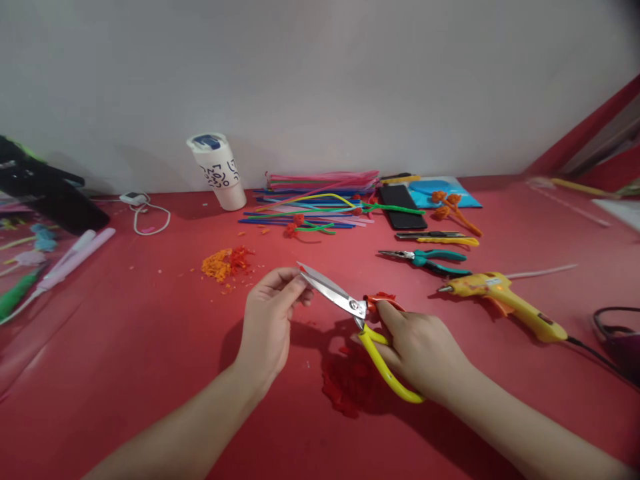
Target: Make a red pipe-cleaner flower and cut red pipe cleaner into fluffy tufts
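Note:
My right hand (423,347) grips a pair of scissors (330,293) with yellow handle, blades pointing up and left. Something red-orange shows beside the thumb at the pivot; I cannot tell whether it belongs to the handle. My left hand (273,317) is closed in a pinch at the blade tips, on a tiny red piece (302,269) that is mostly hidden by the fingers. Below the scissors, in shadow, lies a heap of red fuzzy pieces (350,387). Beyond my left hand sits a small pile of orange and red clippings (220,265).
Pipe cleaners (320,193), a black phone (403,207) and a white tumbler (220,173) stand or lie along the wall. At right are box cutters (440,238), pliers (425,258) and a yellow glue gun (505,300) with its cord. A pink curling-iron-like tool (75,260) lies left.

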A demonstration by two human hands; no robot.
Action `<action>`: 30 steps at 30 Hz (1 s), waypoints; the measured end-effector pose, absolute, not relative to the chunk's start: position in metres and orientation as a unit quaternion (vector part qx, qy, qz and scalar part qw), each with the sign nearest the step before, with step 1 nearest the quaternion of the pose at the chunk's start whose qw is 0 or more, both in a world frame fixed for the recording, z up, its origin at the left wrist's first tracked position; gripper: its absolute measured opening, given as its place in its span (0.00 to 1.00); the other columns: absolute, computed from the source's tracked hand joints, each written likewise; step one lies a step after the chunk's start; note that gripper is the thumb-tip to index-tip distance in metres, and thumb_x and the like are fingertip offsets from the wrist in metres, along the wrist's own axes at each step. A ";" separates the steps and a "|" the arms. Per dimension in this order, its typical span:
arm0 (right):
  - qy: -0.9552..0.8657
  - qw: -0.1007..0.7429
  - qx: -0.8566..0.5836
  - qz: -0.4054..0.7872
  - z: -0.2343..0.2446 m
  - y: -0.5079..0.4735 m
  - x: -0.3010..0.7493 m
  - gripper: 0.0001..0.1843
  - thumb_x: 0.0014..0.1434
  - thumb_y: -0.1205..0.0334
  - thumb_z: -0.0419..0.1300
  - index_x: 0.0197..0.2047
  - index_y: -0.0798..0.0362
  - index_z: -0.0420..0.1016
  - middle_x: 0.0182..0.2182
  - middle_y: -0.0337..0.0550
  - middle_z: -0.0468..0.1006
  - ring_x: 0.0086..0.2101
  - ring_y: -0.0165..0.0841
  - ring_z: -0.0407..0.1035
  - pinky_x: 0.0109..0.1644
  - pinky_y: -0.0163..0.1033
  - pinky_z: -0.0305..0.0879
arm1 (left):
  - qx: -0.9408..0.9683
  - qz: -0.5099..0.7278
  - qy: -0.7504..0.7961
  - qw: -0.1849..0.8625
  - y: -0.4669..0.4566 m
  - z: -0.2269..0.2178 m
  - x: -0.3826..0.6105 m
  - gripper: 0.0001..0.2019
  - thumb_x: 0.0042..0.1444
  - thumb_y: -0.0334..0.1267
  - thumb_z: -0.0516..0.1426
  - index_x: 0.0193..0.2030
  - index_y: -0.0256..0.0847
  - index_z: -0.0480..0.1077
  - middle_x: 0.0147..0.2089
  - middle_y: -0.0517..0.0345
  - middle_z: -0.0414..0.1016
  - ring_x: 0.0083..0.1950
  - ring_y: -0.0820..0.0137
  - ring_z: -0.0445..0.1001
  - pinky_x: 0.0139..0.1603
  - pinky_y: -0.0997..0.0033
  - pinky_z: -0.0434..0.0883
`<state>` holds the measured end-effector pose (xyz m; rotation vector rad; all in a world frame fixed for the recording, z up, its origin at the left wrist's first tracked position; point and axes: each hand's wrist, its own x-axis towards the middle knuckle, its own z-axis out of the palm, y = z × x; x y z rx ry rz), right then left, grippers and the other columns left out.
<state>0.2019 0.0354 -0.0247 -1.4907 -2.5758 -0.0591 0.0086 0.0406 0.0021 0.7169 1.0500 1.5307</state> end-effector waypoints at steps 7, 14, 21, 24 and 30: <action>-0.863 0.078 -0.499 -0.019 -0.026 0.034 0.201 0.21 0.59 0.44 0.42 0.28 0.52 0.60 0.15 0.41 0.71 0.15 0.34 0.65 0.21 0.35 0.38 | 0.294 0.649 0.435 0.550 0.040 0.001 0.009 0.01 0.45 0.30 0.59 0.26 0.37 0.71 0.24 0.62 0.71 0.25 0.79 0.67 0.29 0.78 0.64; -0.862 0.080 -0.500 -0.014 -0.026 0.034 0.201 0.20 0.59 0.45 0.41 0.27 0.51 0.59 0.14 0.40 0.69 0.15 0.34 0.64 0.21 0.35 0.38 | 0.296 0.651 0.438 0.544 0.040 0.002 0.010 0.01 0.44 0.31 0.60 0.25 0.37 0.71 0.24 0.62 0.71 0.25 0.79 0.67 0.29 0.78 0.64; -0.863 0.087 -0.498 -0.014 -0.028 0.033 0.201 0.20 0.59 0.44 0.43 0.28 0.51 0.59 0.13 0.39 0.68 0.14 0.33 0.64 0.20 0.34 0.39 | 0.308 0.649 0.438 0.541 0.039 0.001 0.009 0.01 0.45 0.31 0.59 0.26 0.37 0.72 0.25 0.62 0.71 0.26 0.78 0.67 0.30 0.78 0.65; -0.862 0.085 -0.500 -0.016 -0.027 0.034 0.200 0.21 0.59 0.44 0.43 0.27 0.51 0.59 0.12 0.39 0.68 0.14 0.33 0.64 0.20 0.34 0.39 | 0.311 0.650 0.435 0.541 0.040 0.001 0.009 0.00 0.46 0.30 0.59 0.27 0.37 0.72 0.26 0.62 0.72 0.26 0.79 0.67 0.31 0.78 0.65; -0.856 0.082 -0.510 -0.002 -0.026 0.034 0.200 0.20 0.58 0.44 0.43 0.27 0.51 0.59 0.12 0.38 0.67 0.14 0.33 0.63 0.20 0.34 0.39 | 0.304 0.649 0.437 0.543 0.040 0.003 0.009 0.01 0.46 0.30 0.59 0.26 0.37 0.72 0.25 0.62 0.71 0.26 0.79 0.67 0.30 0.79 0.65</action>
